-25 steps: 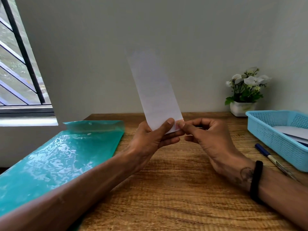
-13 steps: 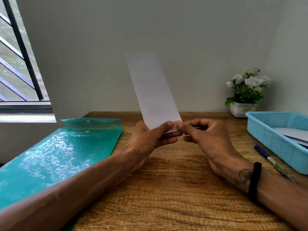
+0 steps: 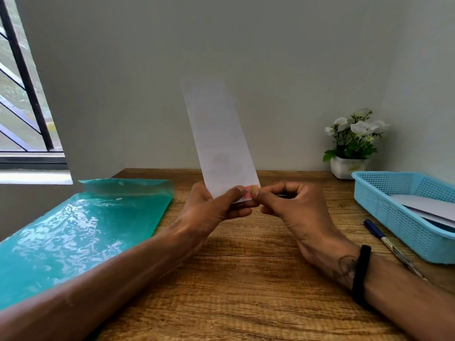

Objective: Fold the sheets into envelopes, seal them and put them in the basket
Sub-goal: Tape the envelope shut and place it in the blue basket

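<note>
A long white strip of paper point(image 3: 219, 139) stands upright above the middle of the wooden table point(image 3: 246, 279). My left hand point(image 3: 211, 207) grips its lower end, thumb across the front. My right hand point(image 3: 295, 207) pinches a small pink sticker point(image 3: 249, 193) at the strip's lower right corner with thumb and forefinger. The light blue basket point(image 3: 384, 207) stands at the right edge of the table with white folded paper point(image 3: 428, 205) inside.
A teal plastic folder point(image 3: 81, 232) lies at the left with its flap open. A blue pen point(image 3: 384, 238) lies in front of the basket. A white pot of flowers point(image 3: 349, 153) stands against the wall. A barred window is at far left.
The pink sticker now shows at the strip's lower corner under my right thumb and forefinger. Both hands and the strip stay in nearly the same place.
</note>
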